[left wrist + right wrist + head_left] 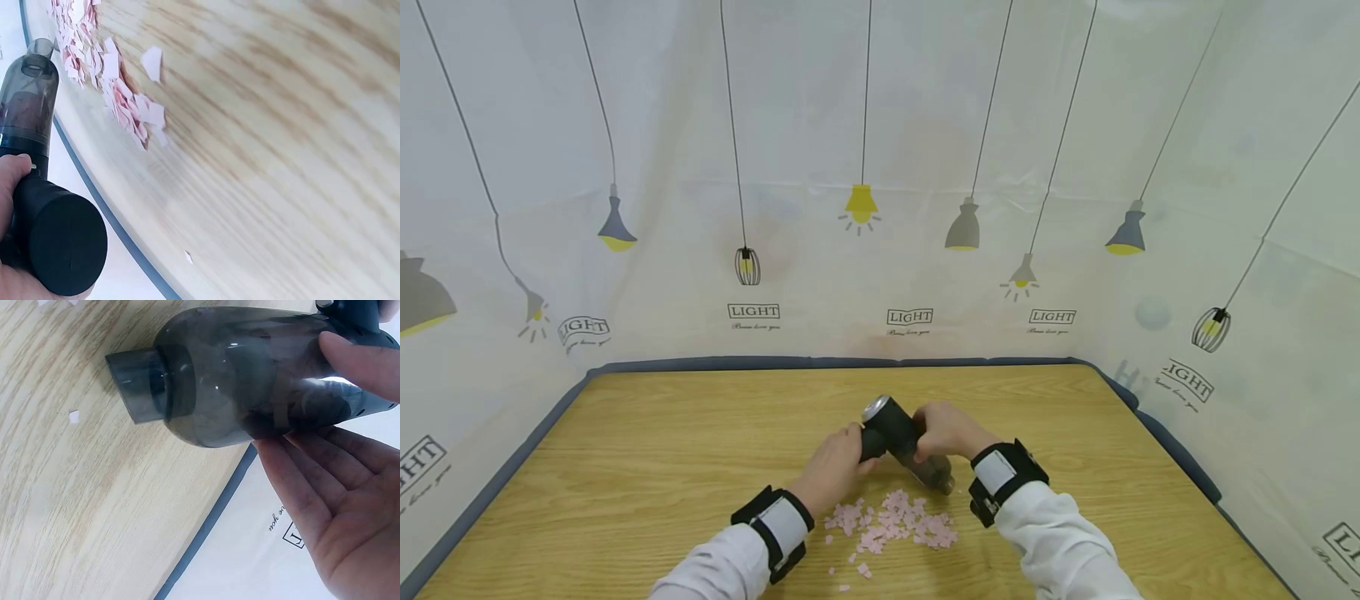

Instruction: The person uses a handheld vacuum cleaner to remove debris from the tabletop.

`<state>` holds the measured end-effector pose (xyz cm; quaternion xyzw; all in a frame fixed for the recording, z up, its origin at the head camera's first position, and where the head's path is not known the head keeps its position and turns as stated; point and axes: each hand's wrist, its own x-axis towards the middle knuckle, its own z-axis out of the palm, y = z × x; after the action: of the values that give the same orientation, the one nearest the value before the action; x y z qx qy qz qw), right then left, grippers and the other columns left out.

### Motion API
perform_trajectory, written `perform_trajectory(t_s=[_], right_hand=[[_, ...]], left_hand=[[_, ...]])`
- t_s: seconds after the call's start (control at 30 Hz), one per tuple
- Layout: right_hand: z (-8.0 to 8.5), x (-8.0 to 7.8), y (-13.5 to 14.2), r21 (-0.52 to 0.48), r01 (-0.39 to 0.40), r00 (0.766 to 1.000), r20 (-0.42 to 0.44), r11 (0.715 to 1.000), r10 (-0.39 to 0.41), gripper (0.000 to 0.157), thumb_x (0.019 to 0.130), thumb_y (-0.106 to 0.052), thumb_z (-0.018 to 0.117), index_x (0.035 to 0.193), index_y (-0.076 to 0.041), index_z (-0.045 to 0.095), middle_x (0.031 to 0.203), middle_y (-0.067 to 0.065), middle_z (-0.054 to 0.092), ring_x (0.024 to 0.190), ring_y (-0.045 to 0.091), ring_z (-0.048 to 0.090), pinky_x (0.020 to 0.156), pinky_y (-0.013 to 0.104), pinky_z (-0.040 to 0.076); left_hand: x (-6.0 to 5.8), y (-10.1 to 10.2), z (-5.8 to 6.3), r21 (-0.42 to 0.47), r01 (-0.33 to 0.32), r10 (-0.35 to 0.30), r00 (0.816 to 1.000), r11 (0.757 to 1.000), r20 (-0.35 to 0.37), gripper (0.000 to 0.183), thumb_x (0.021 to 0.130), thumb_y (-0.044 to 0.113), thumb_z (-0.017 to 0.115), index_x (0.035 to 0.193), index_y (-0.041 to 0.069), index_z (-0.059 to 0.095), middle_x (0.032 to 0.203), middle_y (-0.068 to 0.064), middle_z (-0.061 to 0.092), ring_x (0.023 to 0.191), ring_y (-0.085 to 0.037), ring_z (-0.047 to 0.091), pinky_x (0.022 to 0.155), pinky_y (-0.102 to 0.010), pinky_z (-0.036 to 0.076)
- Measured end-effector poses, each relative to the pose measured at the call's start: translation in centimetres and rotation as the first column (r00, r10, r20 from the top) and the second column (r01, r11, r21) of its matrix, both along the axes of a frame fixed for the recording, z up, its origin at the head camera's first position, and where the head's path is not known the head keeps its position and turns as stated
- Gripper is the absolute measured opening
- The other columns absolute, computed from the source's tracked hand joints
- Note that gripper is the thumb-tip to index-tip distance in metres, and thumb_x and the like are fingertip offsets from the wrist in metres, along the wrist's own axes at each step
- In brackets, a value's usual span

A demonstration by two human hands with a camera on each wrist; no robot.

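Observation:
A black handheld vacuum cleaner (893, 427) is held over the table, with its silver end up and its smoky clear nozzle end tilted down to the right. My left hand (833, 471) grips its dark handle; in the left wrist view the handle's round end (69, 244) faces the camera. My right hand (951, 429) holds the see-through dust cup (231, 381) between thumb and fingers. Just nearer to me than the nozzle (139, 386), torn pink paper scraps (895, 523) lie in a loose heap between the forearms.
Wood-grain tabletop (685, 442) spreads around the hands, bordered by a dark blue edge (850, 362). A pale curtain (820, 100) printed with lamps hangs behind and along both sides. A few stray scraps (863, 570) lie toward the near edge.

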<state>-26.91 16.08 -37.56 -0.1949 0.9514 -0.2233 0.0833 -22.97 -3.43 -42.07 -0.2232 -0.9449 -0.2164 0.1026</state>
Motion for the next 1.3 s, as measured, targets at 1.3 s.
perform_trajectory(t_s=[1.3], right_hand=[[0.13,-0.08,0.69,-0.008,0.0,1.0,-0.011,1.0,0.0,0.039,0.052,-0.013,0.073,0.089,-0.003,0.067,0.076,0.003,0.064,0.065,0.016,0.054,0.062,0.034,0.049]], left_hand=[[0.18,0.62,-0.38,0.016,-0.003,0.003,1.0,1.0,0.006,0.037,0.089,0.026,0.064,0.101,-0.005,0.049,0.079,-0.01,0.055,0.067,-0.016,0.051,0.058,-0.03,0.043]])
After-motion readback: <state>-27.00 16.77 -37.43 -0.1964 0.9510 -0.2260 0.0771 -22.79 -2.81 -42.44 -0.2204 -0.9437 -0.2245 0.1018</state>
